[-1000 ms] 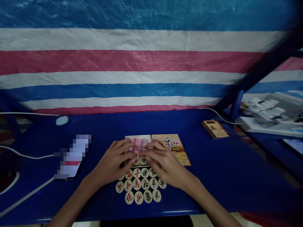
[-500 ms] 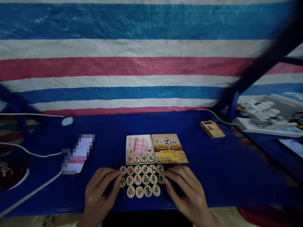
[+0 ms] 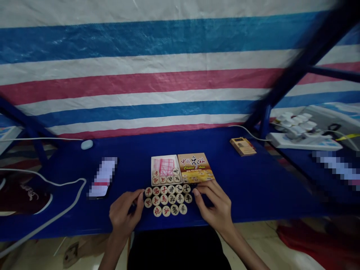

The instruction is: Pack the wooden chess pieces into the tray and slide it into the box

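Round chess pieces with red and black characters lie in three rows on the blue table. My left hand rests at the left end of the rows, fingers bent and apart, holding nothing. At the right end is my right hand, its thumb and fingers spread with nothing between them. Behind the rows, an open white box holds several pieces and a folded pink-lined sheet. The printed Chinese chess lid lies against the box's right side.
A phone and a white cable lie to the left, with a small pale blue case behind. A tan card box is at the back right, near a white power strip.
The view has shifted, showing more floor below the table. Both hands have drawn slightly outward from the row ends, uncovering the end pieces.
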Motion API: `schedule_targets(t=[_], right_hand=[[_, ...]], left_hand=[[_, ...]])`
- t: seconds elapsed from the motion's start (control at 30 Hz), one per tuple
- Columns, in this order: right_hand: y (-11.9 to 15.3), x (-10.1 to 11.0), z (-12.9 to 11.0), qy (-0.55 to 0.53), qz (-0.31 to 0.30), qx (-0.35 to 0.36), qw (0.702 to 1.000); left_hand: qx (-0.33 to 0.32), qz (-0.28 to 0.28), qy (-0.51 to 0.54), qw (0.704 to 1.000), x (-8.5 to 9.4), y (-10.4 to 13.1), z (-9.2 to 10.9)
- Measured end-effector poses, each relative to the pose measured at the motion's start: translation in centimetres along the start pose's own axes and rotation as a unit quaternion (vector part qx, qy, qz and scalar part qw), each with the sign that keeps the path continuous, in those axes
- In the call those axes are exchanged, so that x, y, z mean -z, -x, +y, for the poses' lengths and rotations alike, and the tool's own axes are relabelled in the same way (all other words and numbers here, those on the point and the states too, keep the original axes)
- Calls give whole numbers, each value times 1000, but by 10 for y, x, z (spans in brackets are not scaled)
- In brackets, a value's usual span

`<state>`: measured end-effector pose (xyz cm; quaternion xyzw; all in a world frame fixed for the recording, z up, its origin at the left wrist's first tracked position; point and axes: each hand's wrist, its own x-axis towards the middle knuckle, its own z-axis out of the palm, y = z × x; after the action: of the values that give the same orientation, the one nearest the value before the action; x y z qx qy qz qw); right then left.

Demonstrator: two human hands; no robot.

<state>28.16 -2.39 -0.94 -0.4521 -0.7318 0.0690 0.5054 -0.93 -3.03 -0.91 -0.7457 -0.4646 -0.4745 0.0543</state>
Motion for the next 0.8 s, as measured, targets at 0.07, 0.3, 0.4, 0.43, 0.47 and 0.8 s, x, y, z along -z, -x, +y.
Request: schedule_targets(t=[0.07, 0.3, 0.4, 0.43, 0.47, 0.8], right_hand=[[-2, -1, 0, 3, -4, -2, 1000], [-5, -5, 1, 14, -25, -3, 1000], [-4, -5, 3, 20, -24, -7, 999], [-4, -5, 3, 22, -24, -8, 999], [-3, -5, 4, 23, -25, -8, 999], [-7, -4, 2, 17, -24, 0, 1000]], left_hand=[[-2, 0, 2, 1000, -1, 0, 0], [20, 0, 1, 1000, -2, -3, -1], [34, 1, 5, 999, -2, -3, -1], [39, 1, 6, 999, -3, -3, -1], [44, 0, 7, 999, -3, -3, -1], [67, 2, 5, 998, -4, -5, -2]])
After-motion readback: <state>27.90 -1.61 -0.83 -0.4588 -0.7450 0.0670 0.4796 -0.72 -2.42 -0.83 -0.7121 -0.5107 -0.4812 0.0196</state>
